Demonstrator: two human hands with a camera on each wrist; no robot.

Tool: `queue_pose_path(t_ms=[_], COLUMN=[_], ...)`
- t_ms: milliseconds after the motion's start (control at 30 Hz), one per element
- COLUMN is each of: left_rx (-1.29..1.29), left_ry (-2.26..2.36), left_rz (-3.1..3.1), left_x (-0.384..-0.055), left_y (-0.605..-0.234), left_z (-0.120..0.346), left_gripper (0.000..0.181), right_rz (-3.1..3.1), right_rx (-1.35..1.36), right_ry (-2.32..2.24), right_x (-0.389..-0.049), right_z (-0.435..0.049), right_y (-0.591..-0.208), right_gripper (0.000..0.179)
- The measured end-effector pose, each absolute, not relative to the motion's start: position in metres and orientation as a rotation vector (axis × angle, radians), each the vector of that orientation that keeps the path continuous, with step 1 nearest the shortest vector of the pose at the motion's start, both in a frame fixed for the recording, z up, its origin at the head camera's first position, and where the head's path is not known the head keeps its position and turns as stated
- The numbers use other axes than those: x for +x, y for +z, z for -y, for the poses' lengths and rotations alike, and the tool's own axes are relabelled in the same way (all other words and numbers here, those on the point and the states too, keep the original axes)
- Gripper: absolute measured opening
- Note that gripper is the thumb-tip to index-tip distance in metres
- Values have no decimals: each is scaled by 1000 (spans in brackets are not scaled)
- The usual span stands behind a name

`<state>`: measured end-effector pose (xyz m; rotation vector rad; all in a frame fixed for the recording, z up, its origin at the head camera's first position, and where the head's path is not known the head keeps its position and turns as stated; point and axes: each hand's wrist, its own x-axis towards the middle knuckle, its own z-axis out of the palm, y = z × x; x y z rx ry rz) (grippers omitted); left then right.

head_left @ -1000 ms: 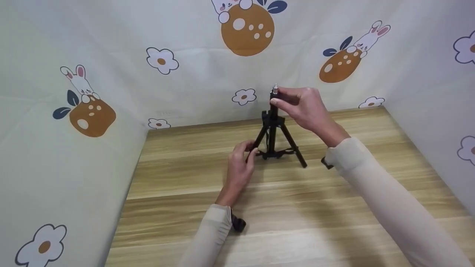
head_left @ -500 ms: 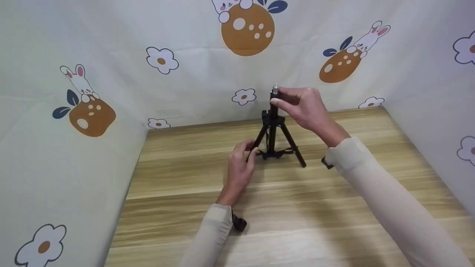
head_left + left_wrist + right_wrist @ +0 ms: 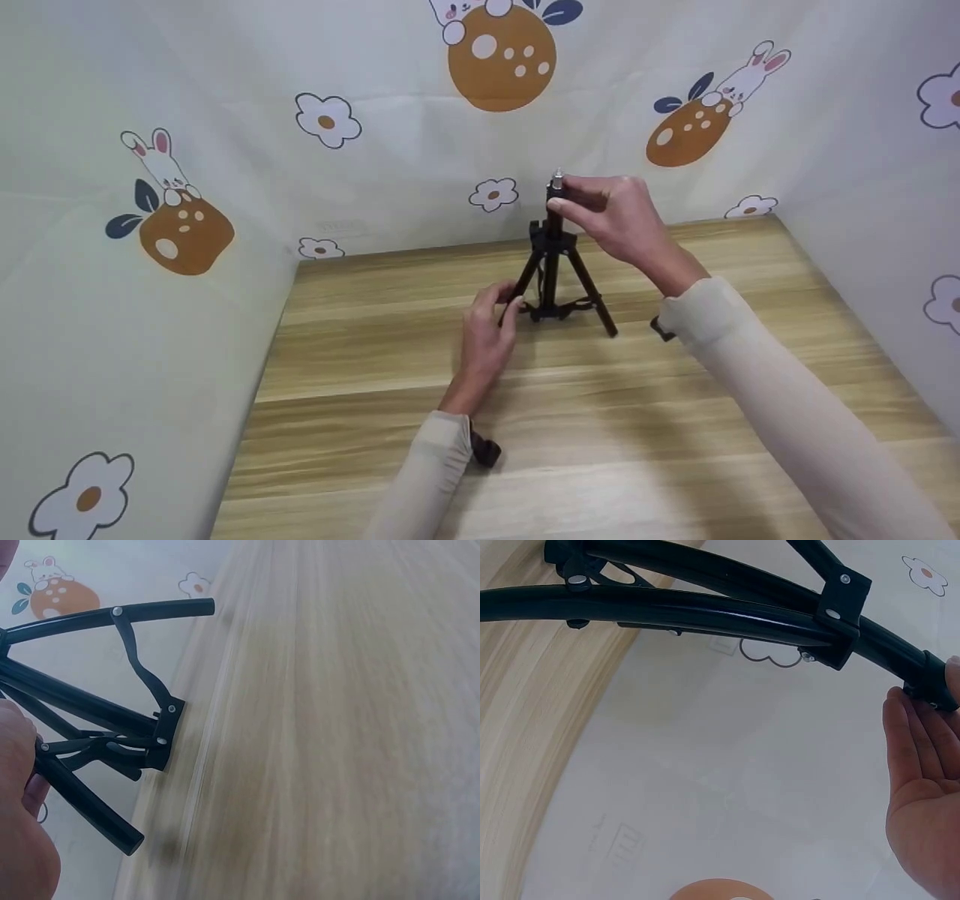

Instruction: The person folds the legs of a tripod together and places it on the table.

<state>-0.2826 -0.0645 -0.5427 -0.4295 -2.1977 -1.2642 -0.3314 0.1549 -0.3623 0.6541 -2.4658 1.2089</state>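
Observation:
A black tripod point(image 3: 551, 274) stands upright on the wooden table with its legs spread and a silver screw tip point(image 3: 557, 178) on top. My left hand point(image 3: 486, 334) grips its left leg between thumb and fingers. In the left wrist view the leg end point(image 3: 112, 817) sticks out below that hand, beside the folding braces point(image 3: 142, 675). My right hand point(image 3: 619, 217) pinches the top of the centre column, just under the silver tip. The right wrist view shows straight fingers point(image 3: 919, 731) against the black collar point(image 3: 928, 679) at the column's top.
The wooden table point(image 3: 360, 360) meets a pale cloth backdrop point(image 3: 397, 172) printed with rabbits, oranges and flowers just behind the tripod. Cloth walls rise on the left and right too. Black wrist straps point(image 3: 484, 448) show at both cuffs.

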Motion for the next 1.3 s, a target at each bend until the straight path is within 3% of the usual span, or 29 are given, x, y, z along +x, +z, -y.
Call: queue_pose_path(t_ms=[1300], left_rx=[-420], left_ry=[-1347], left_rz=[2162], left_x=[-286], left_y=[-540], left_z=[58], left_gripper=[21], right_rz=[2434], right_rx=[671], right_ry=[1239], right_x=[-333], right_z=[-156], right_y=[-365], right_gripper=[42])
